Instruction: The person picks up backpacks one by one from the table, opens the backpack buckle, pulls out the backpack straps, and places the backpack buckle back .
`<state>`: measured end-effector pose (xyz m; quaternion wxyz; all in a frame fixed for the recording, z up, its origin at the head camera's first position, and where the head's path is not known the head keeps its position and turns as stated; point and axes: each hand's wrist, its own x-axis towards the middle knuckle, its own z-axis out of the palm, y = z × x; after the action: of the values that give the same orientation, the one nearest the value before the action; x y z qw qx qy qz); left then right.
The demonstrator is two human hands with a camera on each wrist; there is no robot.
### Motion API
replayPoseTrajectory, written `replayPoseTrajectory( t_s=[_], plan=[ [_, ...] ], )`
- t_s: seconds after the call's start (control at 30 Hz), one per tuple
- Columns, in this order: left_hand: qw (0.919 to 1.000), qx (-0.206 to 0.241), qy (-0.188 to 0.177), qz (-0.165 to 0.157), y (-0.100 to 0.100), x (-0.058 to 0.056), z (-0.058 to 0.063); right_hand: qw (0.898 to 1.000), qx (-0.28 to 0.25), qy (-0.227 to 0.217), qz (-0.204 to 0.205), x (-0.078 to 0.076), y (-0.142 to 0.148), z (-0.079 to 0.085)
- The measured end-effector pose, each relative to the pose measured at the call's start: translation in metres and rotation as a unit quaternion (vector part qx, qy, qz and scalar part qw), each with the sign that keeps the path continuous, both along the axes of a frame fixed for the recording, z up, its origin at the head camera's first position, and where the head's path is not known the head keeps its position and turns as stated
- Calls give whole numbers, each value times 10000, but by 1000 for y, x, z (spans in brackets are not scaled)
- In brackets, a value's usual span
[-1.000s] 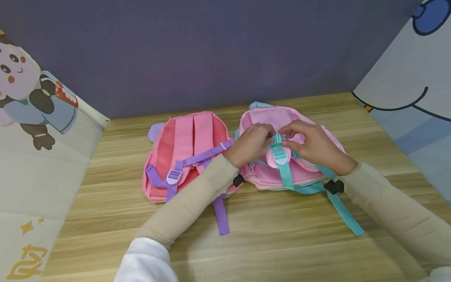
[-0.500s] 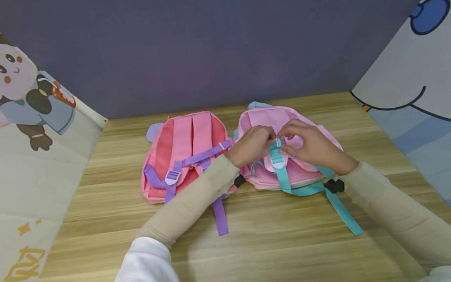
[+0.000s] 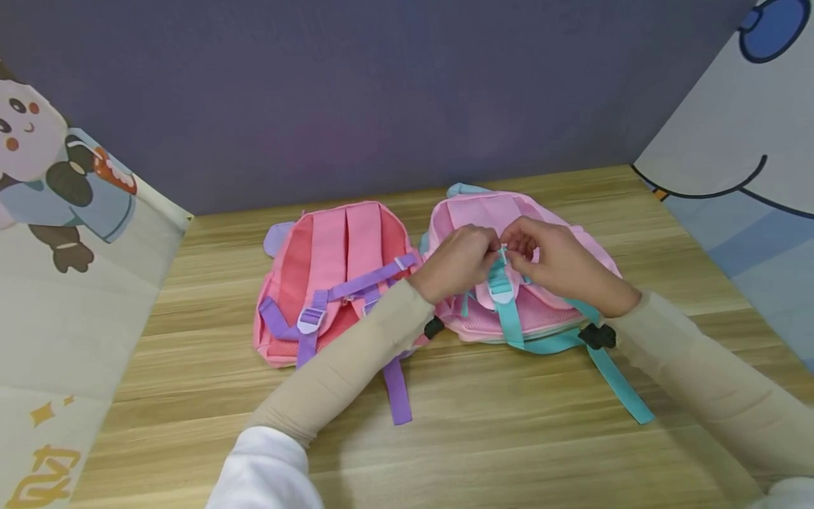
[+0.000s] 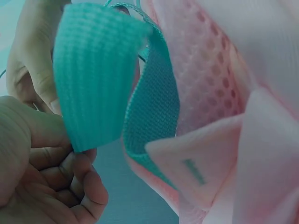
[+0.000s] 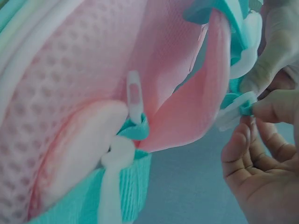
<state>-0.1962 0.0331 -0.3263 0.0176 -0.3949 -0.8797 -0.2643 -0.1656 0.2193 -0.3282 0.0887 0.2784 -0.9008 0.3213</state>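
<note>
We see two small backpacks lying side by side on a wood-grain desk (image 3: pixel 509 452), shoulder straps facing up; the pale pink backpack (image 3: pixel 486 207), on the right, has both hands over it. Our left hand (image 3: pixel 459 260) is closed in a pinch, thumb against fingers, on the teal strap (image 3: pixel 511 323); our right hand (image 3: pixel 559 261) meets it, thumb and forefinger pinched on a small clear buckle (image 5: pixel 230 116), the other fingers loosely curled; just below sits a white slider (image 3: pixel 502 297) on the same strap.

We judge the buckle could slip away, because it is tiny and only fingertips hold it; the webbing could twist or bunch if the two hands pull at different angles; a hard tug might drag the light bag across the desk.

As for containers, the coral pink backpack (image 3: pixel 364 233), with purple straps (image 3: pixel 397 392), lies to the left, partly behind our left forearm; we cannot see inside either bag, so we cannot tell what they hold.
</note>
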Motion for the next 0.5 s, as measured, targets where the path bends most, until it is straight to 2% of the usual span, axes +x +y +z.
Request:
replayPoseTrajectory(
  t_s=[0.3,0.5],
  plan=[
    [9999,39,-90,39,-1,3,1,9992,155,-96,-354,2,-6,3],
    [9997,53,58,227,0,3,1,9982,111,-120,-578,2,-10,5]
  ],
)
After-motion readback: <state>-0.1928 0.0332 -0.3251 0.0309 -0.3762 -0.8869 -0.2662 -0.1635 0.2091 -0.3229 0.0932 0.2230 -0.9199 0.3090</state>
